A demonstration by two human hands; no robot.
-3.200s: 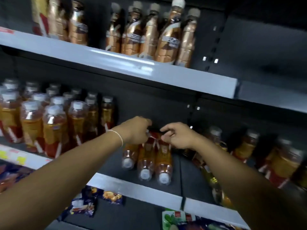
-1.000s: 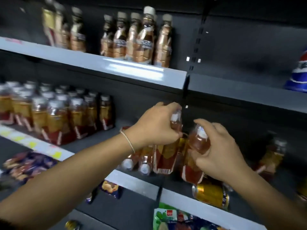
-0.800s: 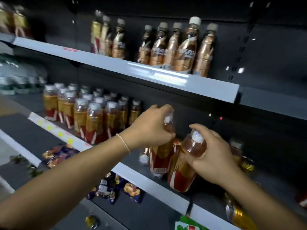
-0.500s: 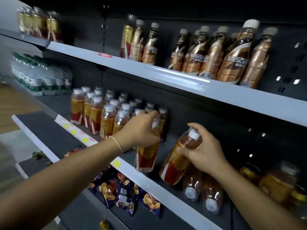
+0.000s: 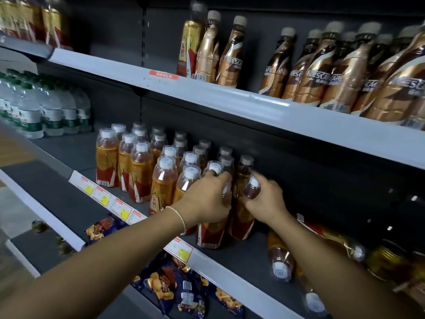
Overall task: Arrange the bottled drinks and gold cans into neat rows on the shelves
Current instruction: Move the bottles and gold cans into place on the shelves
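At frame centre my left hand (image 5: 204, 201) has its fingers wrapped round the left bottle (image 5: 210, 234), my right hand (image 5: 264, 201) round the neck of the right bottle (image 5: 241, 225), both upright on the dark grey shelf (image 5: 245, 259). Fallen bottles (image 5: 279, 256) and a gold can (image 5: 386, 261) lie lower right.

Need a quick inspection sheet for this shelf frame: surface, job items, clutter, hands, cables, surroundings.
Surface: dark middle shelf, price tags along its front edge.
Job's things: upright orange bottles in rows; lying bottles to their right; gold can on its side, blurred.
Clutter: snack packets on the lower shelf.
Grippers: left hand grips the end bottle; right hand grips the neighbouring bottle at its neck.
Cables: nothing seen.
Surroundings: coffee bottles on the upper shelf; water bottles far left.
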